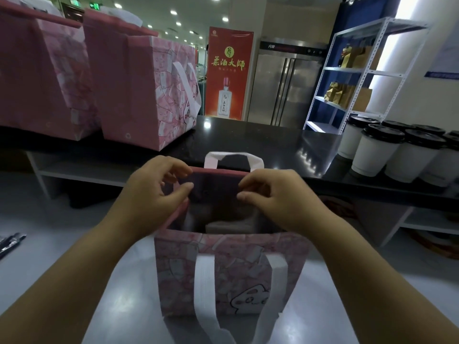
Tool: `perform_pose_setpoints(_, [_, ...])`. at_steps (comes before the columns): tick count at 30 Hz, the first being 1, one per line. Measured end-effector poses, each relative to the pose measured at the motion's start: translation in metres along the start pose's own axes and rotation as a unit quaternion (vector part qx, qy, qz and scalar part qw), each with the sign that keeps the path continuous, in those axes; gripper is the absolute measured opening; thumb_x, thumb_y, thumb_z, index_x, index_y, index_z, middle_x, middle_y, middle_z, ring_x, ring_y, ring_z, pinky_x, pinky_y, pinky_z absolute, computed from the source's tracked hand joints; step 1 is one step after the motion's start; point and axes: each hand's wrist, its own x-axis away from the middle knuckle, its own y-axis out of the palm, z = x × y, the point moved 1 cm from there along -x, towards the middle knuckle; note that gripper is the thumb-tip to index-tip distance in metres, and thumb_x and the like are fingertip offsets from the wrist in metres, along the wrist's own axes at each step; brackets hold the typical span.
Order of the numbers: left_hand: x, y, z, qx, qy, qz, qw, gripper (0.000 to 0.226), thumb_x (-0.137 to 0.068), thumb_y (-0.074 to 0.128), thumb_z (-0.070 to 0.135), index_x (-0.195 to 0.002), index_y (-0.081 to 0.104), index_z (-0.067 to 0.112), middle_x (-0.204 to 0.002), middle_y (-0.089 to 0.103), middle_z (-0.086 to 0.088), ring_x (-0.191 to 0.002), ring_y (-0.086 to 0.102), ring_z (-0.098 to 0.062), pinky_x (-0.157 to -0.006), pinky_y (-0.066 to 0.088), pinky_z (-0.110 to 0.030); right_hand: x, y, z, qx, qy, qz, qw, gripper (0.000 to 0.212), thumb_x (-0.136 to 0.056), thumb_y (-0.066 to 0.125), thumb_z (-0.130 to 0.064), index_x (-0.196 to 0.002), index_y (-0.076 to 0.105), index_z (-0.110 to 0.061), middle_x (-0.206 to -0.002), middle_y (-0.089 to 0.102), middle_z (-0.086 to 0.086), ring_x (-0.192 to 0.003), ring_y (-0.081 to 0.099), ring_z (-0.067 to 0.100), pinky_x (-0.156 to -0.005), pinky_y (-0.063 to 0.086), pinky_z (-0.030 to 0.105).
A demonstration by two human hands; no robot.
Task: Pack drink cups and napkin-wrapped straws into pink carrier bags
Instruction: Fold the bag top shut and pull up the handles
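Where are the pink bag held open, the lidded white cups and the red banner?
pink bag point(231, 269): head view, front panel between the handles.
white cups point(372, 157): head view, side wall of one front cup.
red banner point(216, 78): head view, below the yellow lettering.

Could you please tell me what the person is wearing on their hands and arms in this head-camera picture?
The left hand and the right hand are bare, with no gloves and no rings that I can make out. Both forearms are uncovered right to the picture's lower edge: no sleeve, watch or bracelet is in view.
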Motion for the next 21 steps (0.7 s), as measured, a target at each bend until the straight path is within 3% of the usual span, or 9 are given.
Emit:
perform_pose_setpoints(3, [0.013, -0.003, -0.002, 0.054, -0.034, 0.037, 0.997, 0.016, -0.081, 0.068, 0.034, -0.092, 0.057, 0.03, -0.09, 0.059, 0.012, -0.083, 0.058, -0.003, -0.067, 0.044, -0.02, 0.025, -0.005, 0.009, -0.062, 0.007, 0.122, 0.991, 0.016, -0.081, 0.068, -0.033, -0.093, 0.07, -0.022, -0.077, 0.067, -0.012, -0.069, 0.062, 0.006, -0.07, 0.056, 0.027])
perform_pose_setpoints(6, [0.028, -0.003, -0.007, 0.107, -0.093, 0.043, 0.989, 0.034, -0.066, 0.055, 0.063, -0.092, 0.05, 0.041, -0.097, 0.056, 0.016, -0.088, 0.055, 0.001, -0.068, 0.041, -0.018, 0.047, -0.006, 0.022, -0.087, 0.051, 0.157, 0.983, 0.027, -0.077, 0.066, -0.042, -0.098, 0.066, -0.026, -0.085, 0.064, -0.014, -0.079, 0.061, 0.005, -0.07, 0.054, 0.023])
perform_pose_setpoints(10, [0.046, 0.003, -0.016, 0.145, -0.164, -0.034, 0.975, 0.066, -0.051, 0.054, 0.077, -0.106, 0.047, 0.041, -0.105, 0.052, 0.022, -0.098, 0.051, 0.001, -0.07, 0.041, -0.019, 0.064, -0.008, 0.036, -0.124, 0.16, 0.063, 0.977, 0.057, -0.064, 0.059, -0.063, -0.112, 0.052, -0.034, -0.103, 0.052, -0.021, -0.095, 0.051, -0.003, -0.071, 0.04, 0.014])
perform_pose_setpoints(14, [0.054, 0.008, -0.017, 0.149, -0.18, -0.123, 0.964, 0.102, -0.029, 0.053, 0.093, -0.116, 0.045, 0.04, -0.11, 0.053, 0.018, -0.097, 0.054, -0.005, -0.071, 0.048, -0.023, 0.07, -0.011, 0.045, -0.179, 0.193, -0.06, 0.963, 0.047, -0.065, 0.068, -0.066, -0.102, 0.051, -0.042, -0.094, 0.062, -0.023, -0.089, 0.061, 0.0, -0.071, 0.045, 0.016])
perform_pose_setpoints(17, [0.052, 0.01, -0.013, 0.154, -0.18, -0.148, 0.96, 0.094, -0.028, 0.062, 0.085, -0.112, 0.047, 0.046, -0.108, 0.053, 0.023, -0.096, 0.056, -0.004, -0.066, 0.049, -0.017, 0.067, -0.01, 0.043, -0.224, 0.178, -0.101, 0.953, 0.043, -0.065, 0.073, -0.05, -0.103, 0.057, -0.038, -0.087, 0.068, -0.029, -0.084, 0.066, -0.005, -0.07, 0.052, 0.018])
perform_pose_setpoints(21, [0.049, 0.012, -0.011, 0.191, -0.177, -0.166, 0.951, 0.075, -0.026, 0.066, 0.082, -0.095, 0.056, 0.054, -0.093, 0.061, 0.032, -0.087, 0.06, 0.004, -0.058, 0.05, -0.011, 0.059, -0.007, 0.041, -0.255, 0.177, -0.095, 0.946, 0.03, -0.071, 0.077, -0.026, -0.098, 0.065, -0.029, -0.087, 0.074, -0.012, -0.083, 0.071, 0.008, -0.072, 0.057, 0.025])
